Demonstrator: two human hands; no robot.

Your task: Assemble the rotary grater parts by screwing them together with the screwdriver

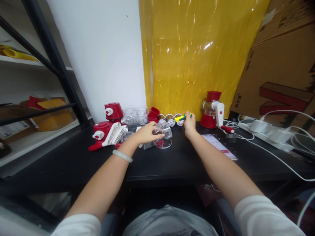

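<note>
Spanning dark surface point(172, 164), far wall close behind, open room near. Left hand point(147, 132) closed over clear plastic housing point(164, 136), mid-surface. Right hand point(189, 124) just right and farther, gripping yellow-green screwdriver point(182, 117), long axis pointing left, above housing. Red grinder point(212, 109) right; red-white parts point(105, 132) left.

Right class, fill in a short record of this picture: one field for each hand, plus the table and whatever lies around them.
Left hand: grips a clear plastic part on the table
Right hand: shut on a green and yellow screwdriver
Table: black
Left of hands: red and white parts, clear cups
Right of hands: assembled red grinder, phone, white power strip
Behind: yellow sheet
</note>
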